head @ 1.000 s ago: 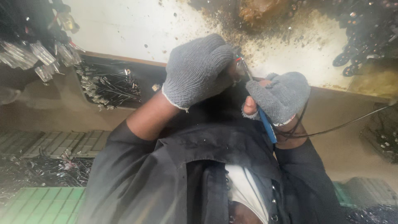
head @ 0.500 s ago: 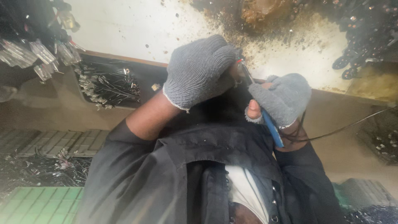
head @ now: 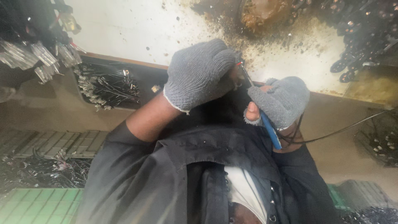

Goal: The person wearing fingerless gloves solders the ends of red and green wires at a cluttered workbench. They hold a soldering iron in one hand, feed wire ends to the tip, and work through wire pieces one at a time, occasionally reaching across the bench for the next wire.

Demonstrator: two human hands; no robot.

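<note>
Soldering iron (head: 269,128), blue-handled, sits gripped in the right hand (head: 280,101), its thin metal tip (head: 245,74) angled up toward the left hand (head: 201,72). Both hands wear grey knit gloves, and a bare thumb pokes out of the right one. The left hand is closed into a fist; what it pinches is hidden. A black cord (head: 344,129) trails from the iron off to the side. Beyond the hands lies a stained white counter (head: 132,33), scorched dark near a brown lump, with a black tray (head: 107,85) of wire pieces just beside it.
</note>
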